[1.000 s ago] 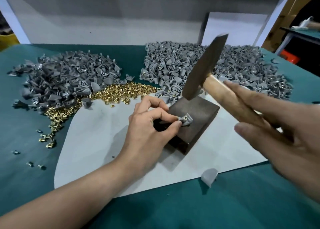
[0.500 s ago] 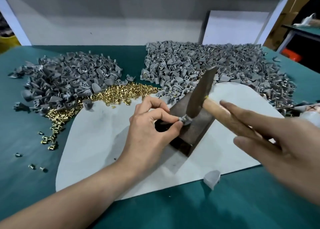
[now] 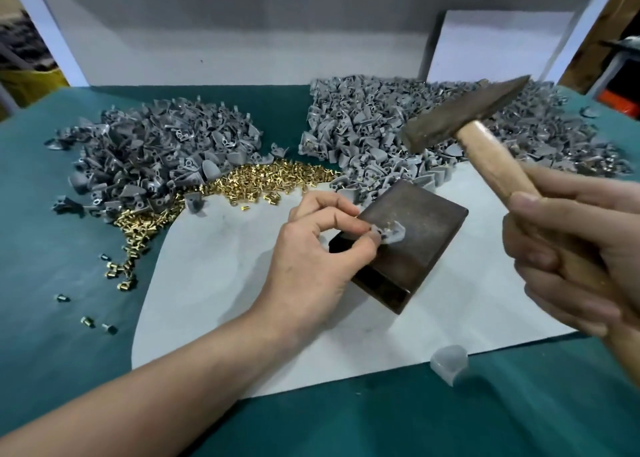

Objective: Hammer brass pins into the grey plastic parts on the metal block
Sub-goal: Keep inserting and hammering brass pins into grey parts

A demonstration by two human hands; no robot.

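Observation:
A dark metal block (image 3: 415, 249) lies on a white sheet (image 3: 214, 283) in the middle of the table. On its top sits a small grey plastic part (image 3: 393, 231) with a brass pin showing in it. My left hand (image 3: 311, 259) pinches that part at its left edge with thumb and forefinger. My right hand (image 3: 575, 256) grips the wooden handle of a hammer (image 3: 464, 114), whose rusty head is raised up and to the right of the block, well clear of the part.
A heap of grey plastic parts (image 3: 145, 152) lies at the back left, a larger heap (image 3: 381, 127) at the back right. Loose brass pins (image 3: 263, 179) spread between them and trail down the green table (image 3: 52, 214). One stray grey part (image 3: 448, 361) lies at the sheet's front edge.
The hammer came down onto the part on the block, then rose again up and to the right. My left hand kept its pinch on the part.

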